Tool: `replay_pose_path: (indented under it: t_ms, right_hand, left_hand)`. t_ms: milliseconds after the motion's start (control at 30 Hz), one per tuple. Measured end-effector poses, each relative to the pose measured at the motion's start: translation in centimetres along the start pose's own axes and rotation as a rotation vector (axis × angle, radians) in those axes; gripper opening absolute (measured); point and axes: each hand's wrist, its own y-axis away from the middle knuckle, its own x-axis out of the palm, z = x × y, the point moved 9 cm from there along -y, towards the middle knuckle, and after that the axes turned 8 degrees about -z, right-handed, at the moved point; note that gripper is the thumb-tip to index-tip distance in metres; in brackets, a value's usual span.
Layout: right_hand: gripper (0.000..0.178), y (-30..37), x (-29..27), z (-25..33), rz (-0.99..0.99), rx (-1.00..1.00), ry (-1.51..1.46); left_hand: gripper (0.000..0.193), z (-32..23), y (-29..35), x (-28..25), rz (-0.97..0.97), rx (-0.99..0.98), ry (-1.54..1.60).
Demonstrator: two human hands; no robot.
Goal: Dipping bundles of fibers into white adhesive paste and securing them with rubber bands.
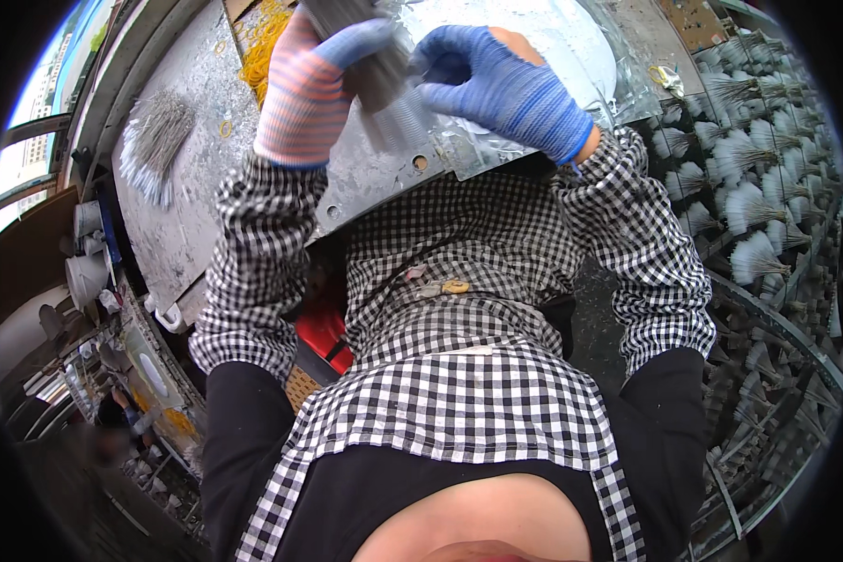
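Within the closed grip of the left hand (307,92): grey bristle bundle (384,86), motion-blurred. Right of that grip, the right hand (510,94) curls; I cannot tell whether it pinches any bristles. Judged risk: uneven left-hand squeeze could let bristles slide out below.

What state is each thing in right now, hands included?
Left hand: gloved, closed around the grey bundle.
Grey bundle: held, motion-blurred.
Right hand: gloved, fingers curled beside that bundle; contact unclear.
Loose bundle: lying on the worktable, pale ends fanned out.
Yellow bands: heaped, a few lying apart.
Rack bundles: in rows, pale ends splayed.
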Motion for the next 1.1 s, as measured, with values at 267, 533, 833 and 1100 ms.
replay_pose_path:
  t_ms: [267, 533, 833, 1100]
  right_hand:
    - [0.018, -1.6, -4.9, -4.8, -0.054, -0.085, 0.183]
    - [0.032, -1.5, -4.0, -10.1, -0.089, -0.022, 0.104]
    - [0.042, -1.2, -1.2, -18.1, -0.045, -0.049, 0.512]
    - [0.040, -0.6, -0.9, -20.0, -0.031, 0.018, 0.505]
  left_hand:
    - [0.047, -0.3, -3.1, 9.4, 0.502, 0.732, -0.644]
    - [0.032, -0.4, -1.8, 11.7, 0.529, 1.354, -0.777]
    - [0.027, 1.3, -2.0, 11.3, 0.522, 1.320, -0.847]
    - [0.030, 1.1, -1.4, 11.3, 0.507, 1.343, -0.826]
